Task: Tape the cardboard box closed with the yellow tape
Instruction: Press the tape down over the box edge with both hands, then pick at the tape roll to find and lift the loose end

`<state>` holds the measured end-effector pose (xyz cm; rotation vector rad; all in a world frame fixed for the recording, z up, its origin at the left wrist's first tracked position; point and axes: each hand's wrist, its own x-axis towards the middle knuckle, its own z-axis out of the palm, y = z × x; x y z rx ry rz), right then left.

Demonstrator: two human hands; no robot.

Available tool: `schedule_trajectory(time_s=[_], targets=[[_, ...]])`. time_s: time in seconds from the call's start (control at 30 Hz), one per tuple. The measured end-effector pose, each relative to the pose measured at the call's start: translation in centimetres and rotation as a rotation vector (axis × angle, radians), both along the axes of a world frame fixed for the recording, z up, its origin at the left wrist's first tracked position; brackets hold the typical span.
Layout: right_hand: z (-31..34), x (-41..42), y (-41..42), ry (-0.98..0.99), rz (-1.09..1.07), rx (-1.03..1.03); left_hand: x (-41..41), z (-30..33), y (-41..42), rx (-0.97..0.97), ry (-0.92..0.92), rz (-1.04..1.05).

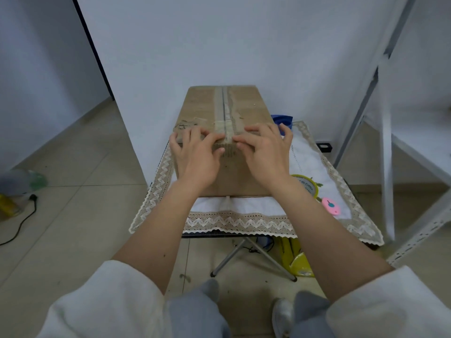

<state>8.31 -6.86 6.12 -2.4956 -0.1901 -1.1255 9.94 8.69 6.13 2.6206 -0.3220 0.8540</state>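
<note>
The brown rectangular cardboard box sat on the white lace-edged cloth that covered a small folding table, its long axis running away from you. Its top flaps were shut, and a strip of tape ran along the centre seam and over the near edge, between your two sets of fingertips. Dark printing marked the box top just beyond your left fingers, and more sat on the near face under your thumbs; neither could be read.

Your left hand lay flat over the near top corner, fingers spread and pressed on the cardboard, thumb down on the front face beside the tape. Your right hand mirrored it on the other side of the seam, fingers spread and flat, gripping nothing.

Behind your right wrist, a yellow-rimmed roll of tape lay on the cloth, half hidden by your forearm; its label showed "IN CHINA". Just nearer than that lay a small flat pink plastic tool with a blue spot. Past your right fingertips, a blue object peeked out from behind the box; what it was could not be told.

A white metal shelving frame stood to the right of the table.
</note>
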Motion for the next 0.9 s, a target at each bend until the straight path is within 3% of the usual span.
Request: schedule_trajectory(time_s=[0.23,0.37,0.53,0.67,0.9], targets=[[0.4,-2.5,-2.3,-0.097,-0.015,0.133,-1.6,0.1,-1.6,-0.167,-0.056,-0.037],[-0.2,-4.1,-4.0,0.001,0.048,0.293,-3.6,-0.5,-3.5,-0.293,-0.136,-0.131],[-1.2,-5.6,-7.1,0.154,-0.028,0.472,-5.5,-1.7,-5.8,-0.405,-0.174,-0.323],[-2.7,-5.7,-9.7,0.233,-0.136,0.537,-5.9,-3.4,-7.9,-0.442,-0.08,-0.513],[-5.6,-4.8,-13.1,0.264,-0.241,0.659,-3.9,-7.3,-11.9,-0.438,0.095,-0.611]])
